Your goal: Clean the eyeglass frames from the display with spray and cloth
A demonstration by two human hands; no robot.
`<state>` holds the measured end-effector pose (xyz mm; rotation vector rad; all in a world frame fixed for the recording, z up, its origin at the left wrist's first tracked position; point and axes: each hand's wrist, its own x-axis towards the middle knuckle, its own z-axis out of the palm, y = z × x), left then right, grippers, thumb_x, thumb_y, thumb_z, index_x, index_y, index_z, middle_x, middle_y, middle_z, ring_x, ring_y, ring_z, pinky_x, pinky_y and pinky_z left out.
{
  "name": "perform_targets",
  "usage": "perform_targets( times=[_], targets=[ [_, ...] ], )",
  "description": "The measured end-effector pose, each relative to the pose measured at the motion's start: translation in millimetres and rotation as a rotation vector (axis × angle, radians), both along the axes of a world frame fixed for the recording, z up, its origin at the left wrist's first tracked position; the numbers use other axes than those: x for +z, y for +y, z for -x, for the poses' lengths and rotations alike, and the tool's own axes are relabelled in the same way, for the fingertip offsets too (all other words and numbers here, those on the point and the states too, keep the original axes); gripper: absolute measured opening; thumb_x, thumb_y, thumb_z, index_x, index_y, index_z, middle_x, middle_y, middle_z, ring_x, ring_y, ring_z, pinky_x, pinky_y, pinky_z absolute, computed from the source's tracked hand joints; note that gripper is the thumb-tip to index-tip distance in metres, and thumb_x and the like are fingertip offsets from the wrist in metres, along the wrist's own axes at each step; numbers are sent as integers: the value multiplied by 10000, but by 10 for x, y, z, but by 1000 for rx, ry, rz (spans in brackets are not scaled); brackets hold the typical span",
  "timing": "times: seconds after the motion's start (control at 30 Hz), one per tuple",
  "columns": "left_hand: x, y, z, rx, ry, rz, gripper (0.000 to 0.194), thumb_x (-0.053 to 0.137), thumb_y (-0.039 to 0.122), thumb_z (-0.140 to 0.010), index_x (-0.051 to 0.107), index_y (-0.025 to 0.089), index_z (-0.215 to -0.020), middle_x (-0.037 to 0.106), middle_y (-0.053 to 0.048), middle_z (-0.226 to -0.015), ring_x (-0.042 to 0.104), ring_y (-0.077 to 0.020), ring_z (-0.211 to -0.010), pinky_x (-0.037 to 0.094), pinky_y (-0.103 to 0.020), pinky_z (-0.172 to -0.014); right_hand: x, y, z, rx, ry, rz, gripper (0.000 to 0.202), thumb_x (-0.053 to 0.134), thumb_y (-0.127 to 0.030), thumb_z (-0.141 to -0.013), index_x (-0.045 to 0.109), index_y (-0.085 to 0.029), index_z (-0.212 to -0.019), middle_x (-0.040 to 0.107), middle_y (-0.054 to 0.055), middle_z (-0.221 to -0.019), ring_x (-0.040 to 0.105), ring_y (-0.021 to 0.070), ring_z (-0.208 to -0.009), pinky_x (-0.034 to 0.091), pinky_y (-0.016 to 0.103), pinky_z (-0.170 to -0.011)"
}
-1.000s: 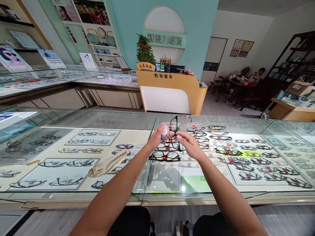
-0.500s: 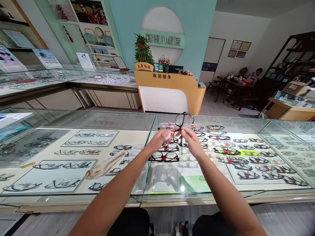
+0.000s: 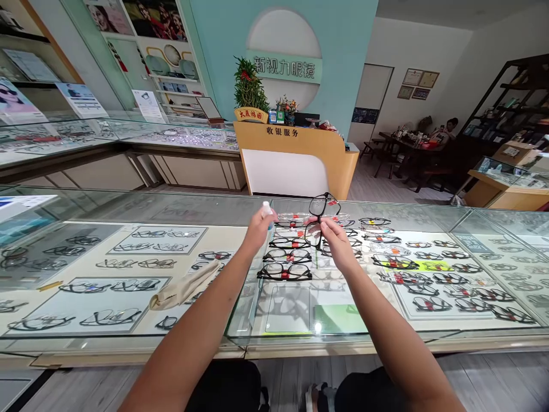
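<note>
My left hand [image 3: 256, 230] is closed around a small bottle with a white cap [image 3: 266, 208], held over the glass counter. Most of the bottle's body is hidden by the fingers. My right hand [image 3: 338, 241] pinches a pair of black-framed eyeglasses [image 3: 324, 205] near the bridge, with the frame turned upright, one lens above the other. Below both hands, rows of eyeglasses with red tags [image 3: 285, 272] stand on the counter. A beige cloth [image 3: 185, 287] lies bunched to the left of my left forearm.
The glass display counter [image 3: 274, 345] spans the view, with more eyeglasses [image 3: 422, 292] at right and framed sets on trays [image 3: 103, 306] at left. Beyond stands a wooden cashier desk [image 3: 294, 137] with a plant [image 3: 250, 86]. A person [image 3: 448, 130] sits at the back right.
My left hand has moved left and slightly up with the bottle, away from the eyeglasses. My right hand and the eyeglasses have shifted slightly right.
</note>
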<state>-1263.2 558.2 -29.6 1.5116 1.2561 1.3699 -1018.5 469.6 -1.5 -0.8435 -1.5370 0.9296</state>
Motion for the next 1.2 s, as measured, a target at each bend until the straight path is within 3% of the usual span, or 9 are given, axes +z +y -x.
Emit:
perform_targets(
  times=[0.13, 0.23, 0.5, 0.77, 0.9, 0.97, 1.03, 1.1, 1.2],
  targets=[
    [-196, 290, 288, 279, 35, 58, 250, 619, 322, -878, 575, 230, -1106, 646, -57, -1066, 594, -229, -956, 486, -363, -901, -69, 61, -18, 4, 61, -5, 448, 514, -580, -1058, 764, -263, -1252, 787, 81, -1263, 714, 288, -1144, 577, 411, -947],
    [-325, 377, 440, 374, 74, 108, 315, 641, 315, -891, 581, 224, -1187, 657, -74, -1107, 605, -242, -962, 481, -370, -896, -108, 95, -29, 0, 70, -4, 440, 522, -572, -1056, 768, -259, -1241, 786, 82, -1261, 713, 287, -1147, 573, 408, -940],
    [-539, 501, 589, 462, 129, 172, 352, 666, 310, -886, 619, 174, -1207, 699, -100, -1075, 649, -262, -986, 491, -386, -921, -154, 135, -45, -29, 28, -10, 469, 516, -602, -1051, 776, -262, -1244, 800, 81, -1211, 708, 276, -1105, 578, 414, -941],
    [-582, 480, 591, 451, 147, 184, 381, 670, 282, -879, 593, 183, -1239, 713, -109, -1143, 682, -257, -1065, 499, -382, -971, -123, 105, -27, 26, 79, 22, 447, 537, -591, -1040, 767, -255, -1225, 793, 87, -1247, 717, 284, -1130, 576, 403, -926],
    [-455, 371, 523, 474, 189, 170, 584, 761, 250, -819, 526, 147, -1344, 680, -192, -1296, 662, -325, -1209, 482, -447, -1055, -153, 102, -22, 21, 78, 25, 452, 555, -601, -1030, 764, -248, -1220, 796, 99, -1246, 733, 290, -1108, 573, 423, -953],
    [-311, 260, 533, 526, 229, 138, 742, 812, 204, -770, 466, 115, -1420, 556, -272, -1486, 553, -379, -1399, 417, -475, -1151, -186, 115, -25, 28, 110, 34, 425, 584, -581, -1023, 765, -249, -1215, 795, 95, -1257, 739, 284, -1087, 568, 422, -951],
    [-125, 79, 613, 556, 276, 88, 807, 816, 194, -787, 416, 113, -1482, 449, -286, -1599, 428, -384, -1521, 354, -477, -1211, -215, 129, -30, 45, 148, 48, 399, 604, -557, -1023, 767, -247, -1214, 790, 95, -1271, 742, 278, -1064, 564, 415, -932],
    [67, -176, 774, 523, 367, 46, 763, 786, 233, -852, 417, 151, -1515, 472, -234, -1610, 441, -339, -1514, 364, -442, -1196, -229, 133, -35, 63, 180, 55, 377, 615, -532, -1027, 773, -246, -1215, 786, 96, -1275, 741, 274, -1051, 556, 408, -921],
    [276, -623, 1118, 295, 811, 166, 431, 593, 332, -997, 554, 276, -1422, 666, -88, -1437, 623, -263, -1310, 461, -370, -1052, -222, 115, -42, 80, 209, 58, 345, 624, -499, -1036, 782, -252, -1218, 783, 86, -1272, 736, 263, -1058, 539, 394, -938]
  ],
)
